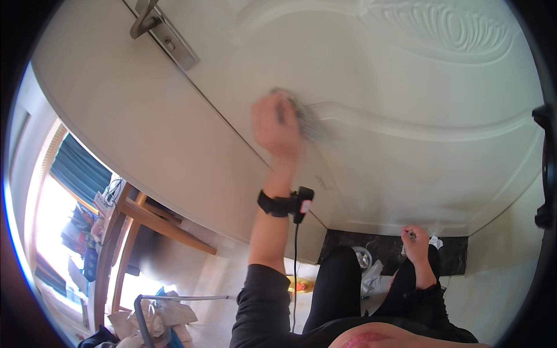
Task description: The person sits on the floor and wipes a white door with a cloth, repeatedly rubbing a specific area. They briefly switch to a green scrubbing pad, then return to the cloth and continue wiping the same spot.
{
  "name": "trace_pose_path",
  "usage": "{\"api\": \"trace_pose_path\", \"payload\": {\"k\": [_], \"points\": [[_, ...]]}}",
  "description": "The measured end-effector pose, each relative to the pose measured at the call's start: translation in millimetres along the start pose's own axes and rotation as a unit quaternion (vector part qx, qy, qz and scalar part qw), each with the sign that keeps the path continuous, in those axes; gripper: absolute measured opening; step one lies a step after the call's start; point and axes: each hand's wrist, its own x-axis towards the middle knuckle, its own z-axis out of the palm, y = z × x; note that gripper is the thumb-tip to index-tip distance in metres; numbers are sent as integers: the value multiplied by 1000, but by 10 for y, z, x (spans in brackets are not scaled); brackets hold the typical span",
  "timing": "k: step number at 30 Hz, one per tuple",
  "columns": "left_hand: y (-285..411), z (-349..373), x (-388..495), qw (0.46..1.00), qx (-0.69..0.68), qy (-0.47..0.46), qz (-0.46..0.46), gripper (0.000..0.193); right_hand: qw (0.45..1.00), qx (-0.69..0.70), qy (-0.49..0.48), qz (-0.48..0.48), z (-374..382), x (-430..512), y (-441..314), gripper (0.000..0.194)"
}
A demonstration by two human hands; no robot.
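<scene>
My left hand (278, 124), blurred, is closed on a greyish object (307, 119), perhaps a brush or pad; the blur hides its kind. It lies at the face of a white panelled door (383, 91), beside the raised moulding and below the metal handle and lock plate (176, 45). A black strap with a small device (302, 205) and a cable circles that wrist. Lower right, near my knee, my right hand (416, 245) is closed around a small, thin greyish object (411, 235), mostly hidden by the fingers.
A container (363, 257) with crumpled material and a clear plastic bag (371, 278) lie between my legs. A yellow item (303, 285) is on the floor by my left leg. A metal frame (182, 298), bags and wooden furniture (167, 228) stand at the left.
</scene>
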Motion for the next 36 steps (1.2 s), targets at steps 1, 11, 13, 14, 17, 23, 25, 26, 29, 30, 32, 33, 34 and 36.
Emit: {"api": "trace_pose_path", "payload": {"k": [1, 11, 13, 14, 17, 23, 25, 26, 29, 30, 32, 33, 34, 36], "points": [[0, 3, 47, 997, 10, 16, -78, 8, 1000, -18, -12, 9, -5, -6, -3, 9], [-38, 29, -20, 967, -7, 67, -246, 7, 999, -35, -5, -14, -22, -9, 16, 9], [-39, 27, -46, 990, 4, 13, -142, 7, 999, -39, -13, 0, -29, -16, 12, 9], [-45, 27, -46, 995, -31, 16, -89, 7, 999, -42, -14, 8, -33, -23, 12, 9], [-63, 68, -13, 998, -33, 19, -58, 7, 999, -41, -14, 0, -17, -40, 17, 10], [-118, 94, -178, 999, -17, 2, -34, 13, 997, -66, -13, -30, 47, -16, 40, 10], [-57, 25, -334, 997, -59, -33, -45, 16, 998, -63, -14, -21, 47, -13, 38, 10], [-37, -13, -379, 998, -44, -32, -23, 18, 998, -61, -18, -23, 41, -18, 34, 10], [-2, -89, -327, 997, 15, -66, 27, 23, 998, -55, -27, -12, 10, -46, 26, 10], [-10, -90, -242, 996, 37, -68, 42, 25, 999, -44, -31, -8, -1, -55, 24, 10], [-23, -72, -57, 996, 56, -55, 48, 28, 998, -55, -17, -33, -21, -70, 20, 10], [-17, -60, 3, 997, 54, -43, 37, 29, 998, -48, -11, -47, -29, -74, 18, 10], [20, -67, 8, 996, 65, -54, -11, 30, 997, -66, -1, -50, -35, -76, 18, 10], [65, -82, -84, 994, 47, -56, 77, 29, 995, -81, 8, -50, -50, -77, 14, 9]]}}
